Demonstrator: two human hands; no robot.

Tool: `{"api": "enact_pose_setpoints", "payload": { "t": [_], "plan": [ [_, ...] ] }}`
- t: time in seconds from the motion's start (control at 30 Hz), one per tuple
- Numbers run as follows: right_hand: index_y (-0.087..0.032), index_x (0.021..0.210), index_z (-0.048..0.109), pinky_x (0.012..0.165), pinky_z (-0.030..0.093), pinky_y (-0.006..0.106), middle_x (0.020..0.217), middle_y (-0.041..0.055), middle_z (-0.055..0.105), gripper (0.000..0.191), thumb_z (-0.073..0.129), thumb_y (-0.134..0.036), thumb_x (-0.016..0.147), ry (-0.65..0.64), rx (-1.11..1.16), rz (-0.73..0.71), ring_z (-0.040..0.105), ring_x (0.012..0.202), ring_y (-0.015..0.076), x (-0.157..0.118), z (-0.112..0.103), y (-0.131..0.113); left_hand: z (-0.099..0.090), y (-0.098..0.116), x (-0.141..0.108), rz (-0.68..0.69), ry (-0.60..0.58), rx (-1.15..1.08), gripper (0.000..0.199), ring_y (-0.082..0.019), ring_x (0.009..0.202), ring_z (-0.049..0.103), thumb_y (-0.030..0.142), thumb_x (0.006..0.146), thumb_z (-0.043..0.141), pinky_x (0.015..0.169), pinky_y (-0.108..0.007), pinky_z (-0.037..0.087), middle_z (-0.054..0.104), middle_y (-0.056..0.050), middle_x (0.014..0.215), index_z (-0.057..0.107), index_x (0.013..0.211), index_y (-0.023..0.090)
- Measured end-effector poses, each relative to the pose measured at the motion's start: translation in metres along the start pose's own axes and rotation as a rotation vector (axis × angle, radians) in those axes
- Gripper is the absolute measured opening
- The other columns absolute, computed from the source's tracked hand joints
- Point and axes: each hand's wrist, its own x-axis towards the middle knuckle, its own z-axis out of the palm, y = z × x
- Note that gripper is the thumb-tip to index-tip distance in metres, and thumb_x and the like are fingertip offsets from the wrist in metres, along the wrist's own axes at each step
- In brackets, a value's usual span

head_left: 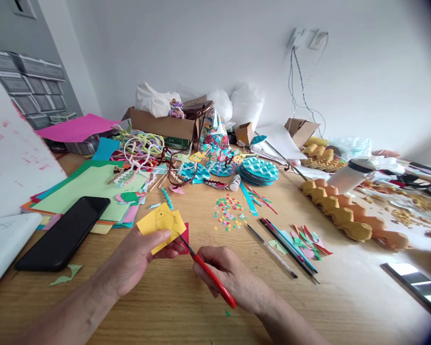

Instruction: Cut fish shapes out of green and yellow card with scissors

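Note:
A yellow paper [161,221] with a fish outline drawn on it is pinched in my left hand [143,249], thumb on top and fingers beneath. Behind its right edge shows a piece of dark pink paper [185,235], by my left fingertips. My right hand [226,273] is closed on red-handled scissors [213,280], whose dark blades meet the right edge of the yellow paper beside the drawn tail. Whether the blades are apart is too small to tell. Both hands are above the wooden table [165,297].
A black phone [62,235] and coloured paper sheets [82,189] lie left. Confetti [230,213], pencils and brushes [289,244] and paper scraps lie centre-right. Egg-carton strips [334,208] are at the right; blue scalloped pieces [257,171] and a cardboard box [161,123] stand farther back.

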Motion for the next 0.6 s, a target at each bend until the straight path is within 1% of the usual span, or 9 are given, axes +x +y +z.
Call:
{"api": "enact_pose_setpoints", "payload": {
  "t": [0.17,0.3,0.6],
  "plan": [
    [-0.018,0.061,0.042,0.045,0.022,0.020,0.052,-0.0053,0.036,0.026,0.045,-0.029,0.085,-0.005,0.010,-0.008,0.032,0.048,0.0069,-0.0004,-0.0002,0.0011,-0.0013,0.0003,0.0004,-0.003,-0.023,0.009,0.013,-0.017,0.066,0.068,0.020,0.072,0.064,0.057,-0.022,0.053,0.074,-0.004,0.070,0.071,0.082,0.016],
    [-0.017,0.061,0.043,0.045,0.022,0.019,0.053,-0.0054,0.034,0.029,0.045,-0.030,0.086,-0.018,-0.014,-0.020,0.030,0.049,0.0067,0.0003,-0.0017,0.0045,-0.0014,0.0011,0.0005,-0.025,-0.018,0.007,0.016,-0.017,0.067,0.068,0.018,0.071,0.065,0.058,-0.023,0.054,0.075,-0.004,0.075,0.071,0.085,0.016],
    [-0.016,0.060,0.042,0.044,0.021,0.019,0.054,-0.0048,0.031,0.041,0.047,-0.047,0.087,-0.023,-0.028,-0.038,0.028,0.051,0.0070,0.0001,-0.0022,0.0080,-0.0017,0.0021,0.0000,-0.038,-0.043,-0.002,0.016,-0.015,0.064,0.067,0.016,0.072,0.064,0.057,-0.022,0.053,0.075,-0.004,0.079,0.071,0.086,0.016]
  ]
}}
